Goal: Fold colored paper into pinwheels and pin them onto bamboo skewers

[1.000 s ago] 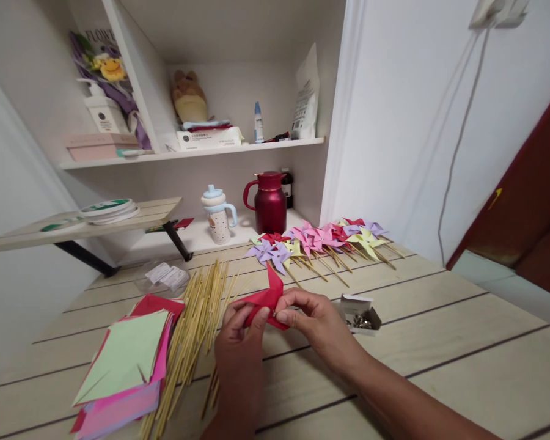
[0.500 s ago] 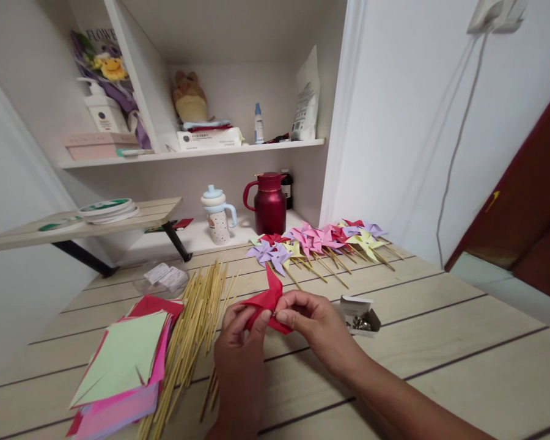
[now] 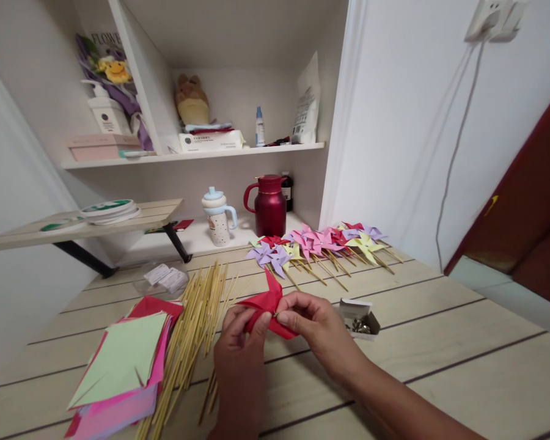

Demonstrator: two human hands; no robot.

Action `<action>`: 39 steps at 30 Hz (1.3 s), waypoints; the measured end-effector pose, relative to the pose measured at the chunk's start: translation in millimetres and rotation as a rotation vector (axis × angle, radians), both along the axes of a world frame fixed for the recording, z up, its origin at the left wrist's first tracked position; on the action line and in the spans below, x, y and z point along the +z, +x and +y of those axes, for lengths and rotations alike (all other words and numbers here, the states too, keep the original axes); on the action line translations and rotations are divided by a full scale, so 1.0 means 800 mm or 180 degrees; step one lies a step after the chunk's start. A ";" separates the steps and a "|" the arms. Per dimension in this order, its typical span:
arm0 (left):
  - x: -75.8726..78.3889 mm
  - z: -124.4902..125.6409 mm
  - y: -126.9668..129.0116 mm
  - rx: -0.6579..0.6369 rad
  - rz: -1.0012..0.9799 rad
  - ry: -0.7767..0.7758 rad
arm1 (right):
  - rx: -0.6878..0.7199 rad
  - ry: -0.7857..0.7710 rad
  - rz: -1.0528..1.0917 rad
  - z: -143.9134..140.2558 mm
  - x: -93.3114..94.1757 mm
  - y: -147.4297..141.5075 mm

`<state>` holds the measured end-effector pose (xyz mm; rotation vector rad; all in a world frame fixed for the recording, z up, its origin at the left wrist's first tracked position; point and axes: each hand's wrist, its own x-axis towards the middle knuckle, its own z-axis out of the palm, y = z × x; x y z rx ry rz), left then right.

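Observation:
Both my hands hold a red paper pinwheel [image 3: 264, 299] just above the wooden table [image 3: 440, 342]. My left hand [image 3: 241, 342] pinches its left side from below. The fingertips of my right hand [image 3: 314, 324] press at its centre, and one red point sticks up. A small open cardboard box of metal pins [image 3: 360, 318] lies right of my right hand. To the left of my hands a spread of bamboo sticks [image 3: 197, 324] lies on the table, with a stack of coloured paper squares [image 3: 123, 366] beside it.
Several finished pinwheels on sticks [image 3: 316, 244] lie at the table's far side. Behind them stand a red jug [image 3: 269, 205] and a spouted cup [image 3: 219, 217]. A clear packet [image 3: 165, 278] lies far left. Shelves [image 3: 192, 153] hold bottles and boxes. A white wall [image 3: 417, 122] rises on the right.
My hands and the red pinwheel have barely moved; my fingers shifted slightly at its centre. The view tilted a little.

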<state>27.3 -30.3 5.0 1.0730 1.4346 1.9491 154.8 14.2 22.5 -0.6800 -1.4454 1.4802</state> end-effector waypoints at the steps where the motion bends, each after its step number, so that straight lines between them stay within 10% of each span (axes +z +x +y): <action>1: 0.002 0.000 0.000 -0.0051 -0.0075 -0.0021 | -0.0012 0.0019 -0.0032 0.000 0.000 0.000; 39: 0.009 -0.005 0.003 -0.0013 -0.0145 -0.0153 | -0.0350 0.0139 -0.0192 -0.008 0.002 -0.001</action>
